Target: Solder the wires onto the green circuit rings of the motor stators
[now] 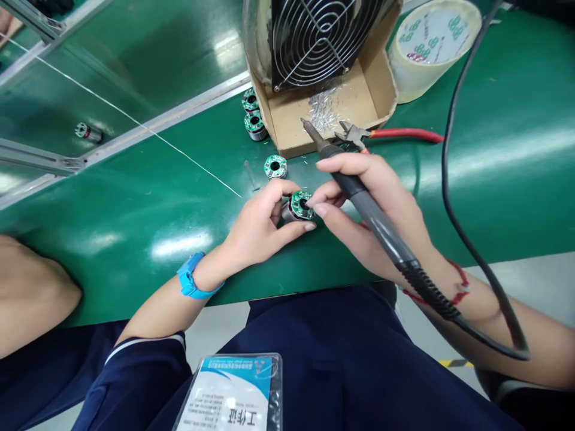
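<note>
My left hand point(265, 224) is closed round a small motor point(300, 206), a metal cylinder topped by a round green circuit board with a dark centre hole. My right hand point(372, 209) grips a soldering iron point(366, 203) by its dark handle, its tip pointing up and away toward the cardboard box. The thumb and a fingertip of that hand are also at the right edge of the motor's board; whether they pinch anything small there I cannot tell. Just beyond my left hand stands a second motor point(275, 167) with the same kind of green board.
A cardboard box point(287, 134) holds a fan point(314, 45) and cut wire bits. Red-handled cutters point(354, 134) lean on its front edge; a tape roll point(431, 54) stands right. More motors point(256, 127) sit left of the box. The iron's cable point(449, 173) loops at right; another person's arm point(36, 293) rests left.
</note>
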{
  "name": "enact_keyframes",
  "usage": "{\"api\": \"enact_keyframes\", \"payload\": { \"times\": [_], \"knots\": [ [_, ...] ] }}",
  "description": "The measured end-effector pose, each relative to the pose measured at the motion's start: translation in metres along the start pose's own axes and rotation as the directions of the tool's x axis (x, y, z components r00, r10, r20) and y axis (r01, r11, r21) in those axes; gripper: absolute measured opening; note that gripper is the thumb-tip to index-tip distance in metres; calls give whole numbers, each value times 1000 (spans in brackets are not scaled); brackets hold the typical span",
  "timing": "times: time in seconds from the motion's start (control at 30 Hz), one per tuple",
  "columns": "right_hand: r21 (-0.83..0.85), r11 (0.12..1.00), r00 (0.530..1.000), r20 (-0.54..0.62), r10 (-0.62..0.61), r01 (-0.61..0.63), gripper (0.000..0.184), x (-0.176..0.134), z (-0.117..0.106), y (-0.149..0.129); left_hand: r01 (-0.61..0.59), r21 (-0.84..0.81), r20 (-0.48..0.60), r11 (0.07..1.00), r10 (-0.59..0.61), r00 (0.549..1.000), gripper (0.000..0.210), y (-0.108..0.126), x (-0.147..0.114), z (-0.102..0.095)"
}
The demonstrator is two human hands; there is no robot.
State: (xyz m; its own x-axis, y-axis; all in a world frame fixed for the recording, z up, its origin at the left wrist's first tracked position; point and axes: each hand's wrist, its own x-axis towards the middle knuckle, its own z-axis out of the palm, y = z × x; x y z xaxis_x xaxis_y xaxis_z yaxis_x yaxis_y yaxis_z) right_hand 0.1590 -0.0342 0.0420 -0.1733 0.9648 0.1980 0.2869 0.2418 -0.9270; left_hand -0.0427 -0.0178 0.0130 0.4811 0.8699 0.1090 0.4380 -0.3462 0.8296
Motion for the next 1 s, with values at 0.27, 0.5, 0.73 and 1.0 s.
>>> {"api": "enact_keyframes", "payload": {
  "times": [0.27, 0.5, 0.73, 1.0],
  "knots": [
    [-16, 999, 999, -31, 35, -36, 44, -13, 21, 2, -139, 608, -179, 782, 305, 936, 19, -1, 0, 9],
    [-132, 989, 994, -82, -75, 64, 36, -9, 26, 18, -19, 480, -154, 877, 105, 983, 27, -4, 2, 23],
    [-713, 594, 927, 313, -208, 374, 28, 9, -5, 28, 126, -251, -82, 960, -150, 985, 69, -15, 4, 17],
    [-253, 925, 959, 64, -276, 283, 47, -8, 16, 13, 149, -541, 41, 828, -151, 988, 75, 6, 2, 8]
  ]
}}
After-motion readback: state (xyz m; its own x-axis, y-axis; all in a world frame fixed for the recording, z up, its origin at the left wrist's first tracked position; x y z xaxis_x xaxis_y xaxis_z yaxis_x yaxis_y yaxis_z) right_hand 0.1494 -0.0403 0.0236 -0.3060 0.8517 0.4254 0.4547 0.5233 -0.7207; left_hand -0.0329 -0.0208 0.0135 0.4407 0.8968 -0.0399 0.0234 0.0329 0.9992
